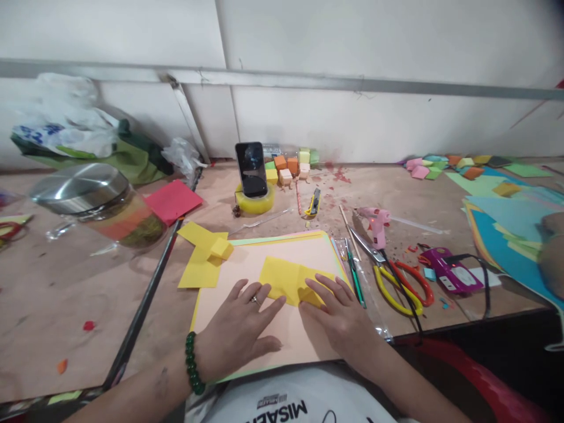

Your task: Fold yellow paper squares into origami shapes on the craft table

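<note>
A folded yellow paper (pixel 284 276) lies on a stack of pale pink sheets (pixel 247 258) in front of me. My left hand (pixel 240 332), with a ring and a green bead bracelet at the wrist, lies flat on the pink sheet, fingers spread and fingertips touching the yellow paper's lower left edge. My right hand (pixel 341 314) rests flat too, its fingers pressing down on the paper's lower right part. Neither hand grips anything.
More folded yellow paper (pixel 202 255) lies to the left. A glass jar with a steel lid (pixel 99 202), a phone on a tape roll (pixel 252 173), coloured paper cubes (pixel 291 161), a pink glue gun (pixel 374 223), scissors (pixel 396 282) and coloured sheets (pixel 506 217) surround the work.
</note>
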A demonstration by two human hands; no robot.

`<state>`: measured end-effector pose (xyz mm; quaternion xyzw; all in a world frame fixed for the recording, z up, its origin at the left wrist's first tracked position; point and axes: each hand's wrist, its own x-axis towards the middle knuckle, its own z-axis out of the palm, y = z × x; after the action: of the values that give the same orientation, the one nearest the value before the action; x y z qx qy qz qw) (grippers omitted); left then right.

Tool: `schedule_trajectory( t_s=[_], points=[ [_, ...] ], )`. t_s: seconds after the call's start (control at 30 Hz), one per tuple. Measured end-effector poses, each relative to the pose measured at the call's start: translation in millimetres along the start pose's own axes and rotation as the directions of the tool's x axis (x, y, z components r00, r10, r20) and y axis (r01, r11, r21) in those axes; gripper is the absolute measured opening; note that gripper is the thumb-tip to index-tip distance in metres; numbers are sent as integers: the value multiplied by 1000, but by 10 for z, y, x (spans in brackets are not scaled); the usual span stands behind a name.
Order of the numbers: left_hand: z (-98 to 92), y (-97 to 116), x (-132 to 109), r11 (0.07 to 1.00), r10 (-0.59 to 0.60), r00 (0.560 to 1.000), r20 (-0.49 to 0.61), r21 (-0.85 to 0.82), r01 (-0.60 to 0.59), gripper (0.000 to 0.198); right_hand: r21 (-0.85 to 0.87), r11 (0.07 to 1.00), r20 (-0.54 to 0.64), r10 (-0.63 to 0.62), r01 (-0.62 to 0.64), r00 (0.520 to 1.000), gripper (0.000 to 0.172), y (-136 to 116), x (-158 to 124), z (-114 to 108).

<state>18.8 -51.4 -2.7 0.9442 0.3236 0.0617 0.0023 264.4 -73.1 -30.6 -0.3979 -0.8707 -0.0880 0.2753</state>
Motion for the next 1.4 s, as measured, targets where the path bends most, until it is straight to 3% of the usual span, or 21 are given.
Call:
schedule_trajectory(
  t_s=[0.23, 0.37, 0.5, 0.57, 0.67, 0.77, 0.83, 0.9, 0.97, 1.0, 1.07, 1.13, 1.23, 1.3, 1.4],
  points=[
    [-63, 28, 33, 1000, 6, 999, 31, 7, -7, 58, 119, 985, 46, -134, 127, 990, 29, 46, 137, -47],
    [-155, -56, -75, 995, -105, 994, 44, 9, 104, 45, 161, 983, 87, -101, 86, 991, 27, 147, 12, -172],
    [-214, -202, -144, 960, -222, 970, 101, -154, 235, 20, 164, 986, 145, -30, 6, 989, 30, 232, -138, -314],
    [-187, -245, -102, 893, -305, 948, 91, -319, 318, 21, 176, 984, 146, 12, -38, 989, 31, 237, -169, -353],
    [-91, -258, 46, 696, -494, 865, 91, -555, 456, 54, 220, 971, 138, 59, -88, 989, 31, 215, -178, -367],
    [-3, -248, 205, 544, -600, 784, 159, -638, 545, 73, 243, 964, 158, 69, -107, 985, 31, 201, -188, -353],
    [19, -236, 269, 477, -600, 775, 198, -689, 546, 74, 243, 964, 168, 70, -110, 983, 31, 202, -198, -342],
    [1, -204, 278, 451, -598, 785, 160, -743, 495, 67, 247, 962, 162, 75, -113, 984, 30, 202, -196, -332],
    [-62, -137, 236, 546, -592, 806, -6, -739, 395, 52, 229, 967, 102, 88, -110, 991, 28, 189, -168, -329],
    [-110, -88, 202, 668, -534, 837, -123, -668, 328, 41, 204, 973, 41, 99, -105, 994, 27, 176, -141, -333],
    [-224, 31, 127, 871, -363, 861, -355, -458, 179, 35, 125, 988, -128, 109, -93, 986, 28, 140, -61, -349],
    [-339, 156, 61, 972, -157, 872, -463, -231, 52, 39, 60, 995, -275, 94, -81, 957, 31, 96, 39, -371],
    [-444, 293, -4, 997, -20, 882, -471, -70, -15, 38, 87, 996, -313, 62, -36, 948, 17, 45, 186, -384],
    [-460, 333, -34, 999, -14, 894, -447, -49, -8, 37, 167, 986, -276, 40, 7, 960, 7, 28, 258, -371],
    [-445, 344, -75, 998, -41, 901, -432, -53, 20, 37, 242, 968, -223, -8, 63, 975, 11, 24, 324, -345]
  ],
)
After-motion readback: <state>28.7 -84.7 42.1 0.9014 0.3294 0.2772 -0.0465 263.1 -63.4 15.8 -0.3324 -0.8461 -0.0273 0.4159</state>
